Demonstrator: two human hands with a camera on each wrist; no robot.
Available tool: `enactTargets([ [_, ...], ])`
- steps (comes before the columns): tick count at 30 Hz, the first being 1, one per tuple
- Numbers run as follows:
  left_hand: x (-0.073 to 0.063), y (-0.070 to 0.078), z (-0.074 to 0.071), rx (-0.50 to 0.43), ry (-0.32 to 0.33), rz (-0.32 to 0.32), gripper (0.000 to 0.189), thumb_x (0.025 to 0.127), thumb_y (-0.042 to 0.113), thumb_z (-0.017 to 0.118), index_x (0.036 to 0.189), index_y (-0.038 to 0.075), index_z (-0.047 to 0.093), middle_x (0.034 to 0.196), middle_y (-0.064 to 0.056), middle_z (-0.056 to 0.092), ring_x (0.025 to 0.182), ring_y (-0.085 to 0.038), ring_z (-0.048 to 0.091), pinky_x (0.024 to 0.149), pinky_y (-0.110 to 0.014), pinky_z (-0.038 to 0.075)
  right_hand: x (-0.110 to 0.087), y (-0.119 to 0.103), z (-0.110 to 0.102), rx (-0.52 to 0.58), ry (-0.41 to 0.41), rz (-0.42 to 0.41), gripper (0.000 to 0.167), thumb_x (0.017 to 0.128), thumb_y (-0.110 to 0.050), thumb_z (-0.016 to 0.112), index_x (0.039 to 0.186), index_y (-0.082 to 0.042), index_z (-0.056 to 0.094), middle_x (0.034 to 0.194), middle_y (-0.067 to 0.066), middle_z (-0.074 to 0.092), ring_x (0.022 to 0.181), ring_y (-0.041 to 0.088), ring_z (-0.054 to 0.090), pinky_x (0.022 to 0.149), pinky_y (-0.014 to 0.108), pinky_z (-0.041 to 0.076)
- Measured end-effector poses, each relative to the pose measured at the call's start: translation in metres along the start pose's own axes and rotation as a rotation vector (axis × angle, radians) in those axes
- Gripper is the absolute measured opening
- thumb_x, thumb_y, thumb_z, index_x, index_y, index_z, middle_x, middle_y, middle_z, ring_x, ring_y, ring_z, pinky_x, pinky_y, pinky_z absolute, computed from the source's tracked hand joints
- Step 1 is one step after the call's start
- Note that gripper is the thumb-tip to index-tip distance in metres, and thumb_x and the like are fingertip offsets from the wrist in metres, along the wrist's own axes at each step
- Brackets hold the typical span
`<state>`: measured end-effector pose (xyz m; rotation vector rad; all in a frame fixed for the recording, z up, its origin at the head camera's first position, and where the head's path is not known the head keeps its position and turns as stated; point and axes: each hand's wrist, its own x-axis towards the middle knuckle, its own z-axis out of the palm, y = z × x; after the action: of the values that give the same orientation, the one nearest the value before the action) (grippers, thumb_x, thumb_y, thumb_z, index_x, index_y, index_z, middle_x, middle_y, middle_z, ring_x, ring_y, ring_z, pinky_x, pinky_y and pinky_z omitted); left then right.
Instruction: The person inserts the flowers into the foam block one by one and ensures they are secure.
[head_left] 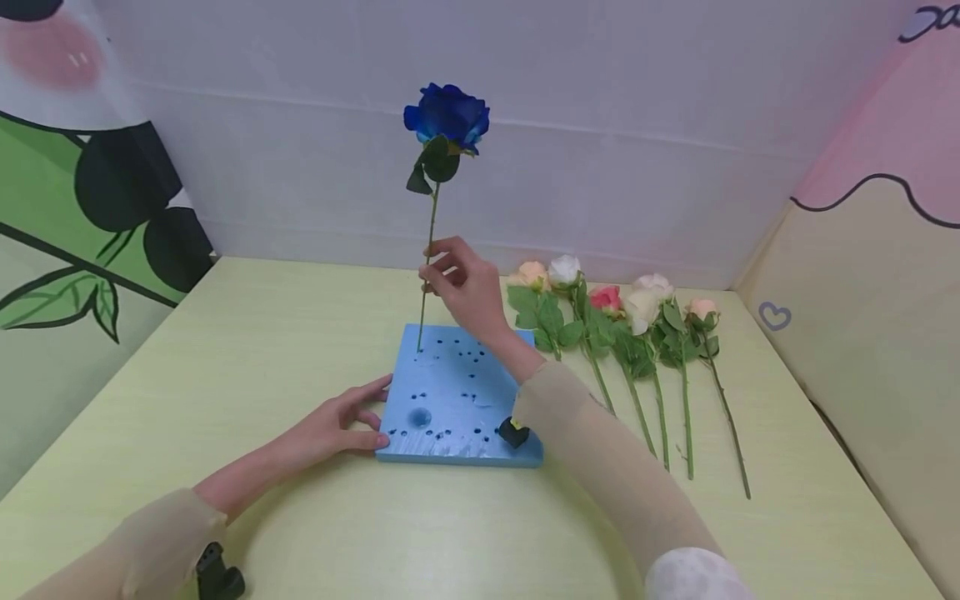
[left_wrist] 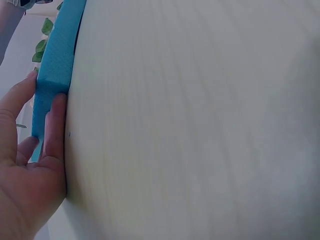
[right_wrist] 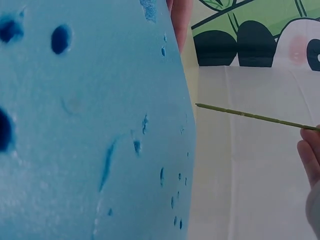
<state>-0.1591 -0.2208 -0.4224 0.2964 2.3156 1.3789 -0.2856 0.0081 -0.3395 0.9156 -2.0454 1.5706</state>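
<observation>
A blue rose (head_left: 447, 117) stands nearly upright, pinched mid-stem by my right hand (head_left: 468, 287). Its bare stem tip (right_wrist: 199, 104) shows at the edge of the blue foam block in the right wrist view; from the head, the tip overlaps the block's far left part near small holes. The light-blue foam block (head_left: 442, 375) lies flat on the table, pitted with several holes and one larger round dent. My left hand (head_left: 337, 421) rests along the block's left side, thumb at the front corner. Fairly straight fingers (left_wrist: 56, 125) touch the block's side in the left wrist view.
To the right lie several roses: peach (head_left: 531, 275), white (head_left: 564, 270), pink-red (head_left: 606, 298), cream (head_left: 643, 308) and another peach one (head_left: 702, 309). Their stems point toward me. A pale curtain (head_left: 300, 183) backs the table (head_left: 300, 333), with painted panels at both sides.
</observation>
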Motion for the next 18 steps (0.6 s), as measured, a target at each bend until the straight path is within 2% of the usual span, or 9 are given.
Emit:
enactTargets([
  [4, -0.0007, 0.0005, 0.0004, 0.003, 0.003, -0.002, 0.09, 0.086, 0.036, 0.076, 0.158, 0.028, 0.024, 0.154, -0.011, 0.038, 0.108, -0.021, 0.06, 0.089, -0.026, 0.05, -0.0009, 0.0011, 0.0016, 0.042, -0.003, 0.039, 0.021, 0.094, -0.011, 0.066, 0.114, -0.003, 0.063, 0.091, 0.017, 0.074, 0.071, 0.024, 0.074, 0.07, 0.025, 0.059],
  [10, -0.0016, 0.0009, 0.0008, 0.001, -0.002, 0.001, 0.089, 0.086, 0.036, 0.076, 0.158, 0.029, 0.024, 0.154, -0.011, 0.038, 0.108, -0.021, 0.061, 0.091, -0.029, 0.048, -0.0025, 0.0029, 0.0046, 0.069, -0.01, 0.054, 0.021, 0.095, -0.01, 0.065, 0.114, -0.003, 0.063, 0.092, 0.018, 0.074, 0.071, 0.023, 0.074, 0.07, 0.026, 0.06],
  [18, -0.0025, 0.001, 0.0004, 0.007, 0.004, -0.001, 0.089, 0.086, 0.036, 0.076, 0.158, 0.029, 0.024, 0.154, -0.01, 0.039, 0.109, -0.021, 0.06, 0.09, -0.026, 0.049, -0.0039, -0.0006, 0.0077, 0.065, -0.027, 0.077, 0.021, 0.096, -0.012, 0.064, 0.116, -0.005, 0.063, 0.093, 0.016, 0.073, 0.073, 0.023, 0.074, 0.072, 0.025, 0.059],
])
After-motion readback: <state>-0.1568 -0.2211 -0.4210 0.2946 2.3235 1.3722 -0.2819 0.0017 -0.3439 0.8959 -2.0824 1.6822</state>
